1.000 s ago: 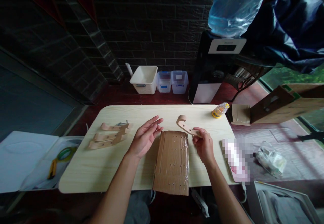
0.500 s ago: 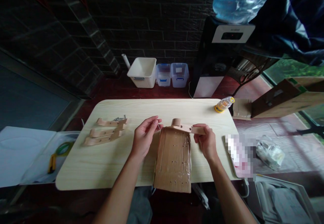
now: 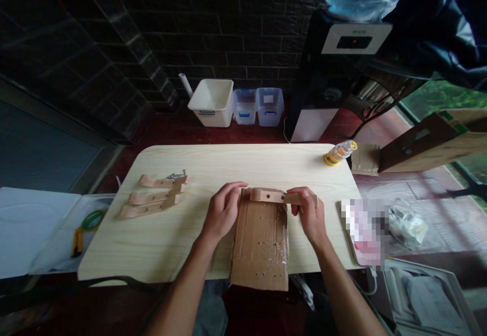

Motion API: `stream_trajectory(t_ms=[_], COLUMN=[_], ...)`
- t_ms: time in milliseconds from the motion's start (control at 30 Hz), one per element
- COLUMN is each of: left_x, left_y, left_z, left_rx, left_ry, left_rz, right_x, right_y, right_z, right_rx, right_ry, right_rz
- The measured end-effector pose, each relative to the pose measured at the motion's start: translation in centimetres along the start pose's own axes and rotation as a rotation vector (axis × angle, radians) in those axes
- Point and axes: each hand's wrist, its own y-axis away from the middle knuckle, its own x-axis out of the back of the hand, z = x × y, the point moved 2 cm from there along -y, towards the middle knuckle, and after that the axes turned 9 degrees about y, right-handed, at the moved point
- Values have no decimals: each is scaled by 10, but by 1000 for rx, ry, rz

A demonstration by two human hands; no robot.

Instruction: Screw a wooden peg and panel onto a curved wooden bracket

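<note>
A curved wooden piece with two dark holes [image 3: 268,196] lies across the top end of a cardboard piece [image 3: 261,255], which has rows of small holes. Its right end is pinched in my right hand [image 3: 310,214]. My left hand [image 3: 222,212] is at the cardboard's upper left edge, fingers curled together; what lies between them is hidden. At the table's left, several similar wooden pieces [image 3: 152,196] lie side by side, with small metal screws [image 3: 177,175] by the farthest one.
The light wooden table [image 3: 213,161] carries a clear bottle with yellow ends [image 3: 340,152] at its far right corner. Beyond it, bins [image 3: 211,103] and a water dispenser [image 3: 315,82] stand on the floor. A blurred-out flat object [image 3: 361,234] is at the right edge.
The wooden piece has turned and come down onto the cardboard's top end. My left hand has moved right to the cardboard's edge; the small thin item at its fingertips no longer shows.
</note>
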Motion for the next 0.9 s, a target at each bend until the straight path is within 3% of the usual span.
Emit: stream_trajectory(t_ms=[100,167,367,667,767,900], left_x=[1,1,0,1,5,10], left_y=[-1,-2,0,4,3,2], left_z=[-3,-6,-9,-15,-11,8], left_rx=[-36,-28,32,108,70,-83], left_ry=[-269,-318,-246,-208,-190,-122], left_rz=[-135,-180,-258,-349,-353,-404], right_x=[0,-1,-13,-22,-21,-22], right_y=[2,2,10,30,29,25], right_z=[2,3,11,24,25,22], right_rx=[4,5,6,5,-1,5], right_ry=[9,2,-65,-119,-101,-75], right_rz=[-3,0,47,241,258,264])
